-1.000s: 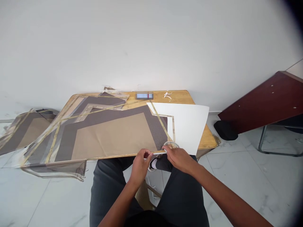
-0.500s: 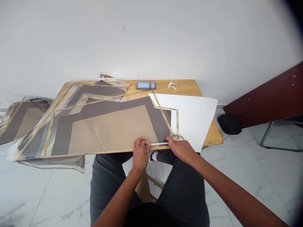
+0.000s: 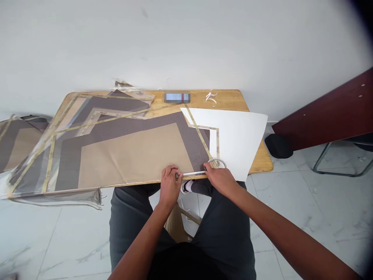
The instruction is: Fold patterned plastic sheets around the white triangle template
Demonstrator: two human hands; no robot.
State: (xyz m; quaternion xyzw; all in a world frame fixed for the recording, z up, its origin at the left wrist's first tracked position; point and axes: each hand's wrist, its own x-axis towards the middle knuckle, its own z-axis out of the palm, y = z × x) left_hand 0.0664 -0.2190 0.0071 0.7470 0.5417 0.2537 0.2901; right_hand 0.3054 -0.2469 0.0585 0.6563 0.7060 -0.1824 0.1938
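My left hand (image 3: 169, 184) is closed in a pinch at the front edge of the table, at the left end of a narrow white strip of tape (image 3: 194, 173). The strip runs tight to my right hand (image 3: 220, 179), whose fingers are closed around a roll of tape (image 3: 223, 162); only the roll's upper rim shows. Beneath both hands lies a large flat sheet, brown in the middle (image 3: 131, 155) with a dark textured border (image 3: 192, 144), wrapped in clear film with yellowish printed tape bands. A white sheet (image 3: 241, 136) extends out to the right.
Curled white scraps (image 3: 211, 97) and a blurred rectangular item (image 3: 177, 97) lie at the back of the wooden table (image 3: 230, 101). Film-covered material hangs off the left end. A dark red panel (image 3: 326, 112), a black object (image 3: 279, 146) and a metal chair frame (image 3: 319, 159) stand at right.
The view has shifted slightly, so the table appears a little higher and further left. Both hands keep their grip, with the white strip still stretched between them.
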